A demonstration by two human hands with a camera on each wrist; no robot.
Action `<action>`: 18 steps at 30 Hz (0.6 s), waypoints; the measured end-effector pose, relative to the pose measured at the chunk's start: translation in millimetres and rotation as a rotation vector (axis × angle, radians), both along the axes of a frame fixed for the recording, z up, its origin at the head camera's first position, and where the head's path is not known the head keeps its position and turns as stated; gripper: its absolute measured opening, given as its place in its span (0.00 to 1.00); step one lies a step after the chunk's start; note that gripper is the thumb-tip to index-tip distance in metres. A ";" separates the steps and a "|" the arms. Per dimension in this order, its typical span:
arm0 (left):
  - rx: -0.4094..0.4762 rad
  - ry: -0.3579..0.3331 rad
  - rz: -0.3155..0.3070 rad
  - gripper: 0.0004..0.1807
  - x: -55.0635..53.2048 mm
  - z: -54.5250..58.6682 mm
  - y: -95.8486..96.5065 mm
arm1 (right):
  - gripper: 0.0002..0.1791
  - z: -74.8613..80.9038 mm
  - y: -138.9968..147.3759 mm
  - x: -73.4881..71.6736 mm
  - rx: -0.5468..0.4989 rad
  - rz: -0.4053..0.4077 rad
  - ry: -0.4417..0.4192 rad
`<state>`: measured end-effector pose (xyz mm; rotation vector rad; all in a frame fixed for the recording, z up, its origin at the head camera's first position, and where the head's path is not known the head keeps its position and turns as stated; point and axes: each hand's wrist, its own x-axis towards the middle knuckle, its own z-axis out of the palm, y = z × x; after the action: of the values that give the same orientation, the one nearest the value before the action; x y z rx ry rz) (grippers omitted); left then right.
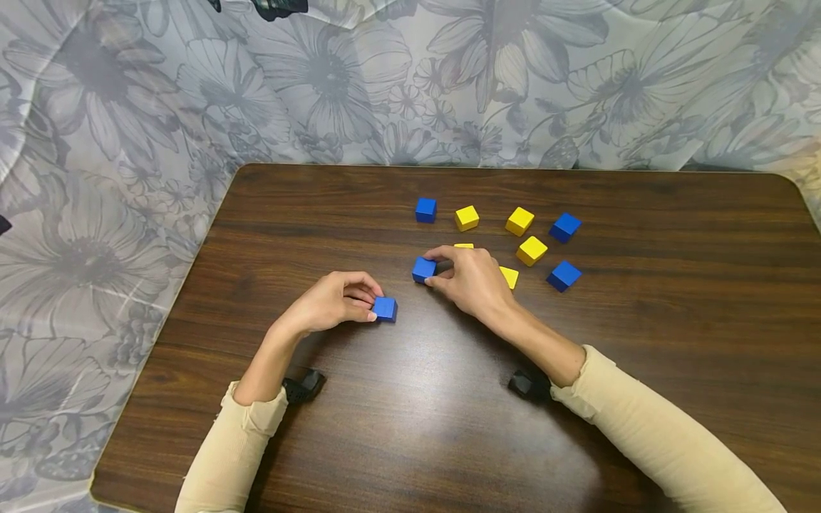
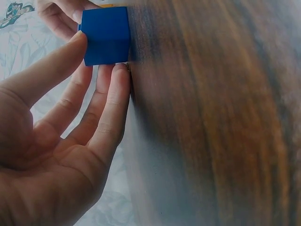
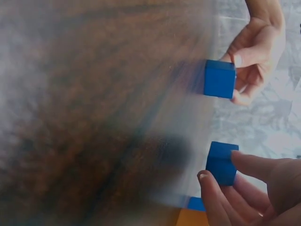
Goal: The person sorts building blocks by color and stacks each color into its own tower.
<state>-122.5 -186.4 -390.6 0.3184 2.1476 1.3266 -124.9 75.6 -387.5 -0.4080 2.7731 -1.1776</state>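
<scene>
Thumb and fingers of my left hand [image 1: 333, 303] pinch a blue cube [image 1: 385, 309] low over the table, left of centre. In the left wrist view the thumb lies on one side of that blue cube [image 2: 106, 35], with the fingertips at its other side. A little farther back and to the right, my right hand [image 1: 474, 281] holds a second blue cube [image 1: 423, 270] between thumb and fingers. The right wrist view has both blue cubes, the left hand's cube [image 3: 219, 79] above and the right hand's cube [image 3: 222, 164] below.
Behind and right of the right hand lie several yellow cubes [image 1: 532, 251] and 3 more blue cubes [image 1: 565, 227]. The right hand partly covers two of the yellow ones. A floral cloth [image 1: 327, 78] hangs behind the dark wooden table [image 1: 673, 299].
</scene>
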 end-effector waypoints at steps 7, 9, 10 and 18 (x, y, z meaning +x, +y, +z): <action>-0.003 0.000 0.001 0.16 0.0 0.4 0.1 | 0.18 0.8 3.9 6.5 -0.041 0.013 -0.028; -0.002 0.000 0.001 0.16 -0.2 0.4 0.1 | 0.18 1.1 4.4 8.0 -0.050 0.019 -0.036; -0.002 -0.001 0.003 0.16 -0.4 0.3 0.0 | 0.18 1.2 4.5 8.9 -0.056 0.022 -0.040; 0.002 -0.015 0.007 0.16 -0.9 -0.2 0.3 | 0.18 3.3 3.6 18.2 -0.094 0.046 -0.082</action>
<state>-123.3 -186.1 -390.7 0.3012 2.1373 1.3308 -106.8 79.2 -384.3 -0.4199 2.6319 -1.2877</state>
